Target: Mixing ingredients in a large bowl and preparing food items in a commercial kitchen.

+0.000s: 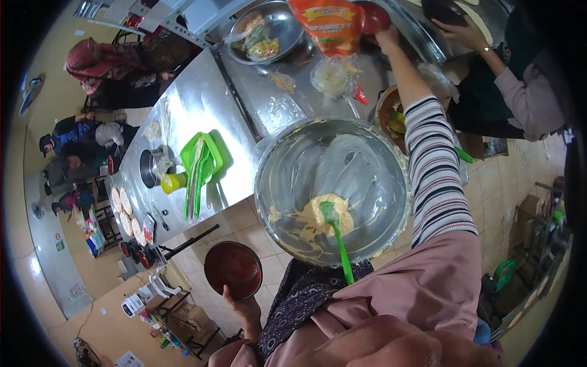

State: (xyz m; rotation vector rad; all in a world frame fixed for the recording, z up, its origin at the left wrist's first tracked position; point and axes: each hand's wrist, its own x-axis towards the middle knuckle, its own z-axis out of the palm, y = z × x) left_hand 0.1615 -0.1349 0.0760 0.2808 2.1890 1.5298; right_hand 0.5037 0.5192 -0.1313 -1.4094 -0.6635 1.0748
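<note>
My left hand point(245, 309) holds a dark-rimmed bowl with a reddish-brown inside point(233, 269) out over the floor. At the far side of the steel table my right hand point(389, 40) grips the edge of a red bowl point(373, 18); some of its fingers are hidden. Between my arms a large steel mixing bowl point(367, 192) is smeared with pale cream. A mound of yellowish cream point(346, 218) lies in it, with a green spatula point(341, 250) resting in the mound and its handle over the near rim.
An orange spaghetti sauce pouch point(328, 25), a round steel tray point(289, 34) with bagged food, and a plastic bag point(332, 75) lie beyond. Green trays point(213, 153) with utensils sit left. A sauce pot point(387, 103) stands beside my right forearm. A co-worker's hand point(451, 30) works at upper right.
</note>
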